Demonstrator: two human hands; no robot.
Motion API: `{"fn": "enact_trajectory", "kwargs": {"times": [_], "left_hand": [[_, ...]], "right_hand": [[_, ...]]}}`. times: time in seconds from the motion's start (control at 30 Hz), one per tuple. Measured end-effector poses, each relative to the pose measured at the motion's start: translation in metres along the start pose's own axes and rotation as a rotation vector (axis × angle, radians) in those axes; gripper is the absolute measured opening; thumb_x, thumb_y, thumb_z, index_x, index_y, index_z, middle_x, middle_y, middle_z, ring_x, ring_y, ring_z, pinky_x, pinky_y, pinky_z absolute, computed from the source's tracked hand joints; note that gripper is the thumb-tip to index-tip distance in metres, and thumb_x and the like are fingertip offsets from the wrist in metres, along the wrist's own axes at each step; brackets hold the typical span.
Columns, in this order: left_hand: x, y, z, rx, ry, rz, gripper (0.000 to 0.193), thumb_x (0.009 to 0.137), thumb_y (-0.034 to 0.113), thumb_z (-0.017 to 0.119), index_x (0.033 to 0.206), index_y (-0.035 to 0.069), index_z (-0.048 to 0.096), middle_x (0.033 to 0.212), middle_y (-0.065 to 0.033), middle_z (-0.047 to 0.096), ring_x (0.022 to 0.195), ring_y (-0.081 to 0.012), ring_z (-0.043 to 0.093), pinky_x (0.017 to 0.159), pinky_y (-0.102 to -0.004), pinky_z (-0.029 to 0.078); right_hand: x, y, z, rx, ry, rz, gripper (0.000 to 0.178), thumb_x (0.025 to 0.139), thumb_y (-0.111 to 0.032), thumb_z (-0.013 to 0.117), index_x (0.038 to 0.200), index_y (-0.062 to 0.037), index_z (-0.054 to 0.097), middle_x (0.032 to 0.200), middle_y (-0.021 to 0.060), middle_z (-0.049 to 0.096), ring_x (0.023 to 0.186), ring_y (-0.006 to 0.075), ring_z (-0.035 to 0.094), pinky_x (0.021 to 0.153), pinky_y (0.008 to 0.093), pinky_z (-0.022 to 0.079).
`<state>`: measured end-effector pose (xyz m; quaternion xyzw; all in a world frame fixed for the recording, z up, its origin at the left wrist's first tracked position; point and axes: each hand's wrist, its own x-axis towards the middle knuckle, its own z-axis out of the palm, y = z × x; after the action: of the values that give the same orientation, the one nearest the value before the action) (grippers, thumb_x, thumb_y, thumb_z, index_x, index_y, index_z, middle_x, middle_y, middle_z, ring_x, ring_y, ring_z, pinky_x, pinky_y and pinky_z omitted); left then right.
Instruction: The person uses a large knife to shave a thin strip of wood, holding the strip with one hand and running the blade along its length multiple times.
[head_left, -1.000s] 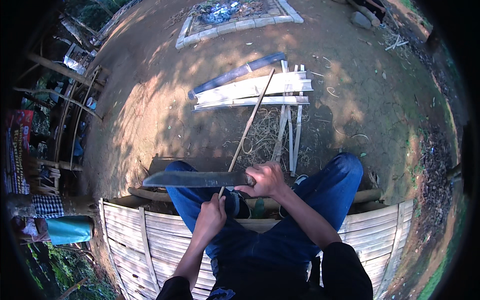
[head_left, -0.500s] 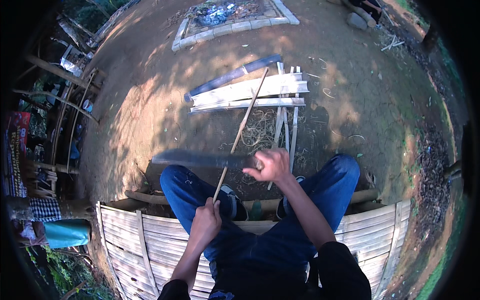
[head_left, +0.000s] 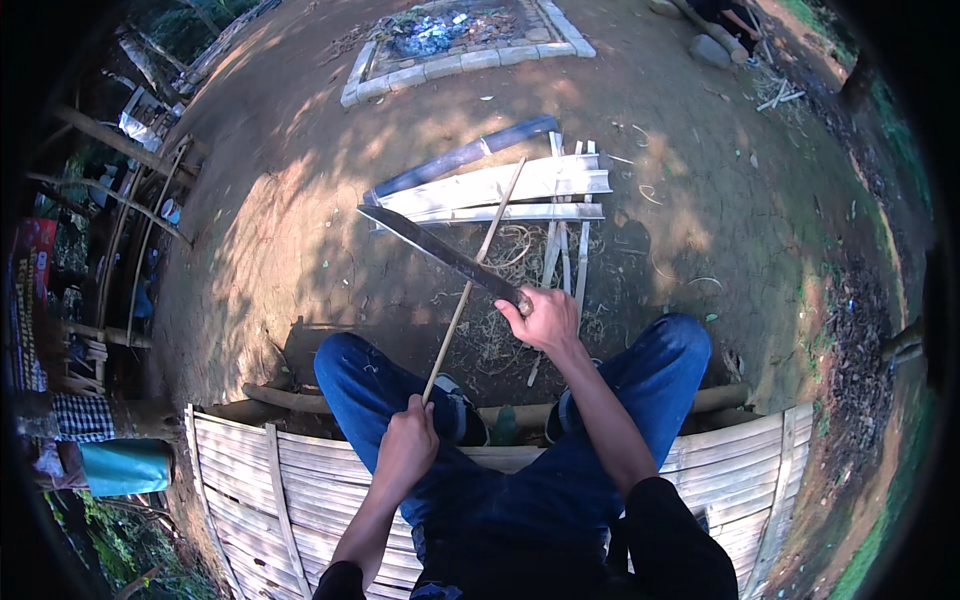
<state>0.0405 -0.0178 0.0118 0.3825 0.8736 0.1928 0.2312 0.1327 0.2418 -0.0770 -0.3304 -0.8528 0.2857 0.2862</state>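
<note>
My left hand (head_left: 408, 440) is closed round the near end of a long thin bamboo stick (head_left: 455, 317), which slants up and away to the right between my knees. In my right hand (head_left: 546, 320) is the handle of a machete (head_left: 445, 252), its dark broad blade pointing far left. The blade crosses over the stick around its middle; whether its edge touches the wood I cannot tell. Beyond the stick's far end lie pale split bamboo pieces (head_left: 500, 187) and a dark bamboo length (head_left: 465, 158) on the ground.
Thin bamboo strips (head_left: 567, 250) and curled shavings (head_left: 490, 335) lie on the earth before my feet. I sit on a slatted bamboo bench (head_left: 240, 470). A stone-edged fire pit (head_left: 470, 60) with ash is farther off. Wooden poles and a turquoise cloth (head_left: 126, 467) are at the left.
The machete has swung from lying nearly level, low over my left knee, to slanting up and away, farther along the stick. My left hand keeps its grip near my left thigh.
</note>
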Motion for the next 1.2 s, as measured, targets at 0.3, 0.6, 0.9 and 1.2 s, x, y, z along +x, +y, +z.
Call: {"fn": "enact_trajectory", "kwargs": {"times": [0.3,0.6,0.9,1.2], "left_hand": [[-0.008,0.004,-0.003,0.005,-0.031,-0.041,0.023,0.101,0.019,0.047,0.093,-0.002,0.05,0.07,-0.0298,0.062,0.07,-0.0506,0.062,0.058,-0.0575,0.049],[-0.012,-0.005,0.0,0.037,-0.083,-0.058,0.023,0.101,0.022,0.046,0.096,0.0,0.05,0.07,-0.0299,0.062,0.072,-0.0514,0.062,0.061,-0.0587,0.05],[-0.029,-0.032,-0.006,0.073,-0.078,-0.07,0.021,0.1,0.021,0.048,0.094,0.001,0.051,0.068,-0.029,0.061,0.07,-0.0518,0.062,0.062,-0.0597,0.05],[-0.04,-0.031,-0.024,0.156,-0.082,-0.002,0.022,0.1,0.022,0.049,0.093,0.001,0.052,0.067,-0.0282,0.062,0.068,-0.0496,0.063,0.061,-0.0584,0.051]], "right_hand": [[-0.003,0.018,0.008,-0.06,0.112,-0.301,0.062,0.081,-0.067,0.063,0.058,-0.0105,0.058,0.044,0.0053,0.05,0.036,0.0231,0.053,0.038,0.0343,0.042],[-0.012,-0.016,-0.004,-0.036,-0.017,-0.459,0.059,0.079,-0.067,0.065,0.063,-0.011,0.062,0.046,0.0046,0.053,0.043,0.0236,0.059,0.045,0.0386,0.047],[-0.001,0.013,0.007,-0.017,-0.067,0.169,0.057,0.086,-0.061,0.06,0.073,-0.0064,0.07,0.053,0.0116,0.061,0.052,0.0312,0.064,0.054,0.0422,0.052],[0.001,0.054,0.016,0.016,-0.002,0.044,0.065,0.083,-0.071,0.058,0.062,-0.0095,0.063,0.053,0.0095,0.059,0.046,0.0285,0.058,0.047,0.0424,0.045]]}}
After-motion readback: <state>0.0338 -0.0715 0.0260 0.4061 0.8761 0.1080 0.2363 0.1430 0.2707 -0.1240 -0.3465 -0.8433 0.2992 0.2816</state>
